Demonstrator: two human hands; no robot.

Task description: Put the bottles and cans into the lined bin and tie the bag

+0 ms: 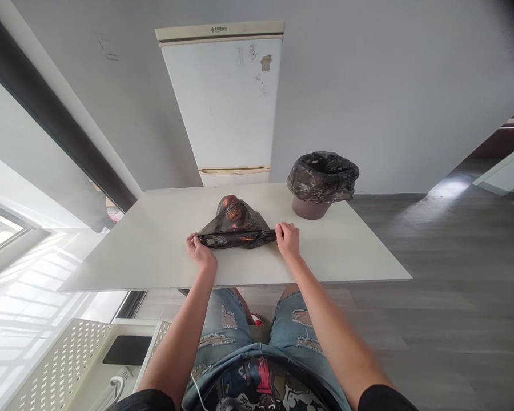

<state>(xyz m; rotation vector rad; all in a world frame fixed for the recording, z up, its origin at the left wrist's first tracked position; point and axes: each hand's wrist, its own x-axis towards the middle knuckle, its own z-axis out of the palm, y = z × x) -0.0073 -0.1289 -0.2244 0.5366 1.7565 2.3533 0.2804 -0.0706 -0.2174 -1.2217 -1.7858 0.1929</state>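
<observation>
A dark, see-through plastic bag (235,225) with something reddish inside lies in the middle of the white table (163,245). My left hand (199,251) is closed on the bag's left corner. My right hand (288,240) is closed on its right corner. The bag's near edge is stretched taut between the two hands.
A brown bin (312,206) lined with a black bag (323,176) stands at the table's back right. A white fridge (225,103) rises behind the table against the wall. A white perforated rack (68,359) sits low at my left. Grey floor lies to the right.
</observation>
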